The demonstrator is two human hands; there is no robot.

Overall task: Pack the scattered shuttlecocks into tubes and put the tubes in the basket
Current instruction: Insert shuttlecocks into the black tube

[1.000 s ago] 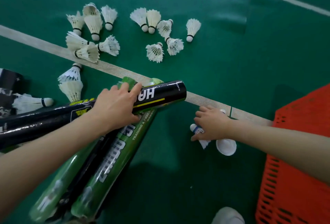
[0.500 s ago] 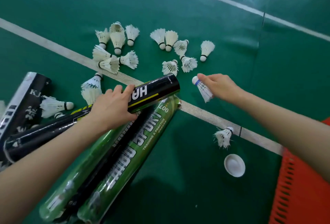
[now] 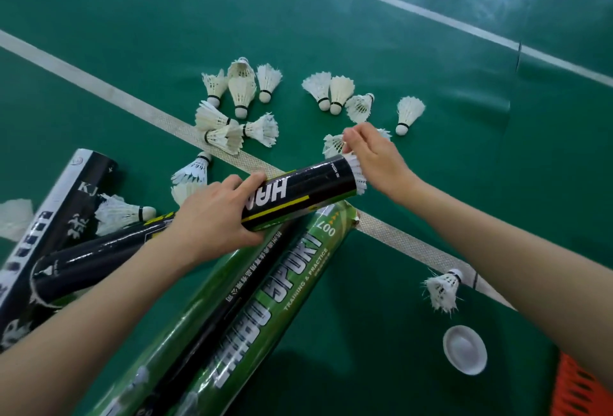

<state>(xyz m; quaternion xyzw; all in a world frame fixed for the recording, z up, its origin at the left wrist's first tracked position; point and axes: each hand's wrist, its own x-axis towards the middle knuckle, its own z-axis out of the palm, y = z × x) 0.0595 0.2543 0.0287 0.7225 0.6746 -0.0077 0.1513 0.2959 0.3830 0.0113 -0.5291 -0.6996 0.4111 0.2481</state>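
Observation:
My left hand (image 3: 212,216) grips a black tube (image 3: 305,190) lying tilted across two green tubes (image 3: 265,299). At the tube's open right end my right hand (image 3: 374,156) holds a white shuttlecock (image 3: 358,173), whose feather skirt sticks out of the mouth. Several loose shuttlecocks (image 3: 242,90) lie scattered on the green floor beyond the tubes, and one more shuttlecock (image 3: 442,289) rests under my right forearm. A white tube cap (image 3: 464,354) lies on the floor near it. The orange basket (image 3: 577,385) shows only its corner at the bottom right.
A black and white tube (image 3: 59,209) lies at the left with a shuttlecock (image 3: 122,213) on it. Another black tube (image 3: 99,256) runs below my left wrist. White court lines (image 3: 99,90) cross the green floor.
My right hand carried the shuttlecock left to the black tube's open end, and it now sits partly inside. My left hand kept its hold on the tube.

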